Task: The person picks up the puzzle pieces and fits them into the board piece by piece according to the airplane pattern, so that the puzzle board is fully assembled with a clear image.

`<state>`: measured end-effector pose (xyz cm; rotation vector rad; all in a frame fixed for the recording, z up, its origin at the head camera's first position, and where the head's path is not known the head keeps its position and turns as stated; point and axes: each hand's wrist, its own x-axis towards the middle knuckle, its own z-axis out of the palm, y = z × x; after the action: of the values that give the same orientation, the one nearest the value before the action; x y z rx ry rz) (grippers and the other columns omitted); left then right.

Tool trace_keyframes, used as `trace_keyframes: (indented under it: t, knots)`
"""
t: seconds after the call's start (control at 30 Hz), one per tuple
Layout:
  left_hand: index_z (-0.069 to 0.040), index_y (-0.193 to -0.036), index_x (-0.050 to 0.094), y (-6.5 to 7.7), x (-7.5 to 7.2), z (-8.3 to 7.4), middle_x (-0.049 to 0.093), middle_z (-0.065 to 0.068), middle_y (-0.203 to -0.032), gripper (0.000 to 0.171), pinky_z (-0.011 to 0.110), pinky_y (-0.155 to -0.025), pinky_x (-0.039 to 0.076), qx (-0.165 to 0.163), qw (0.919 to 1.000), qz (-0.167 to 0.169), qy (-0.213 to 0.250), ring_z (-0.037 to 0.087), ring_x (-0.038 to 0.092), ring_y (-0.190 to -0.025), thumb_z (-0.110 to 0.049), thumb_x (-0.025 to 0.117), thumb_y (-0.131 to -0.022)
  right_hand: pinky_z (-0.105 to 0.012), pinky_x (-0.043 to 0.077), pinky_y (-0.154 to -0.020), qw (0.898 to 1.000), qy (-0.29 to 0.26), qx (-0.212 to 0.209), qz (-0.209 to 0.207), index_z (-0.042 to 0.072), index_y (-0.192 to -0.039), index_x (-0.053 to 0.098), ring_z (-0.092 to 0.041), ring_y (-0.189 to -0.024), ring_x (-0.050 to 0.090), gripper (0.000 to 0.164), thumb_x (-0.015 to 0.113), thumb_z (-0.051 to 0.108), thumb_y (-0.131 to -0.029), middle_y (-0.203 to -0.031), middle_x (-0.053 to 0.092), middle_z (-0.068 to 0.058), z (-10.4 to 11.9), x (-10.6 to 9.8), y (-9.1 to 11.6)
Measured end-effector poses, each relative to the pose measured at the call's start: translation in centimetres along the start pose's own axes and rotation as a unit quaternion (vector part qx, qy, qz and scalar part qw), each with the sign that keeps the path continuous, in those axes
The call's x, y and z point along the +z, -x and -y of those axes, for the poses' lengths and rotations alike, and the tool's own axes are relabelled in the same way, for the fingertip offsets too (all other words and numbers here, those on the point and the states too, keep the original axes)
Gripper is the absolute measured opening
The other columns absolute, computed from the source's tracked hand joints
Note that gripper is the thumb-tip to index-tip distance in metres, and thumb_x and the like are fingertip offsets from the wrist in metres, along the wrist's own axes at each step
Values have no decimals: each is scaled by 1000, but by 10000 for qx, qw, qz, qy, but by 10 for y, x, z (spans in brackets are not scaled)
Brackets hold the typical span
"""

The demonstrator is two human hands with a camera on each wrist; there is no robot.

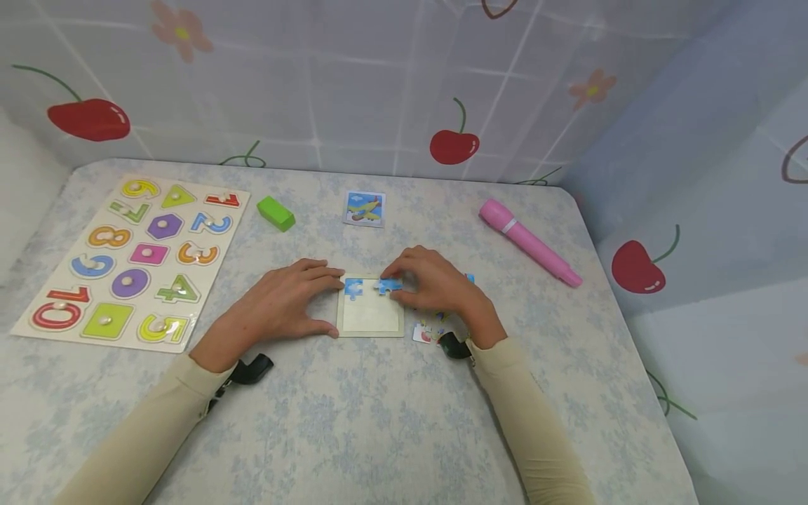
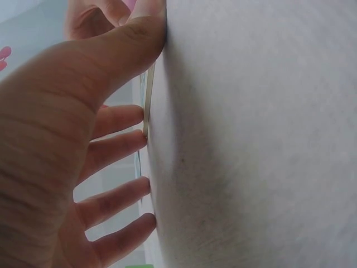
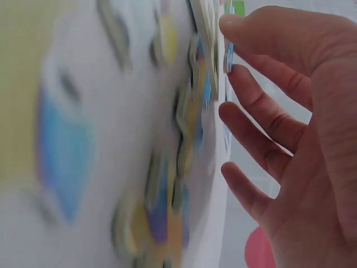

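Observation:
A small square puzzle tray (image 1: 371,317) lies in the middle of the table. One blue jigsaw piece (image 1: 353,288) sits in its upper left corner. My left hand (image 1: 284,300) touches the tray's left side, fingertips at the upper corner and thumb at the lower one; in the left wrist view the fingers (image 2: 114,151) are spread and nearly straight. Between thumb and fingers my right hand (image 1: 435,279) pinches another blue jigsaw piece (image 1: 387,285) over the tray's upper right part. Loose jigsaw pieces (image 1: 424,332) lie right of the tray, partly hidden under that hand.
A picture card with an airplane (image 1: 365,209) lies behind the tray, with a green block (image 1: 275,213) to its left. The number and shape board (image 1: 131,263) covers the left side. A pink flashlight-shaped object (image 1: 530,242) lies at the right. A curtain (image 1: 366,91) hangs behind the table.

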<state>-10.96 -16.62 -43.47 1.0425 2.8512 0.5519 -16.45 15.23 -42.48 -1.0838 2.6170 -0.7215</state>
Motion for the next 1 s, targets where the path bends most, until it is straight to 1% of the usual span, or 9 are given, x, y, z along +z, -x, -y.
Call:
trace_keyframes:
  t: [0.23, 0.6, 1.0]
  knots:
    - [-16, -142, 71, 0, -1, 0, 60, 1, -157, 83, 57, -104, 54, 30, 10000, -5, 27, 34, 49, -149, -63, 92, -77, -40, 51, -95, 9996, 265, -98, -26, 19, -125, 80, -19, -108, 63, 27, 79, 23, -99, -117, 72, 2, 10, 6, -9]
    - [-15, -142, 71, -1, -1, 0, 59, 1, -157, 83, 56, -102, 55, 48, 10000, 11, 39, 34, 49, -149, -63, 91, -78, -41, 50, -100, 9985, 543, -10, 47, 18, -128, 79, -20, -112, 63, 29, 79, 23, -99, -120, 71, 1, 20, 10, -15]
    - [-15, -142, 71, -1, -1, 0, 60, 1, -157, 83, 56, -101, 56, 53, 10000, 2, 9, 34, 50, -149, -63, 92, -77, -42, 50, -101, 9977, 673, -77, 20, 17, -127, 80, -21, -111, 64, 29, 80, 23, -99, -118, 71, 0, 23, 12, -18]
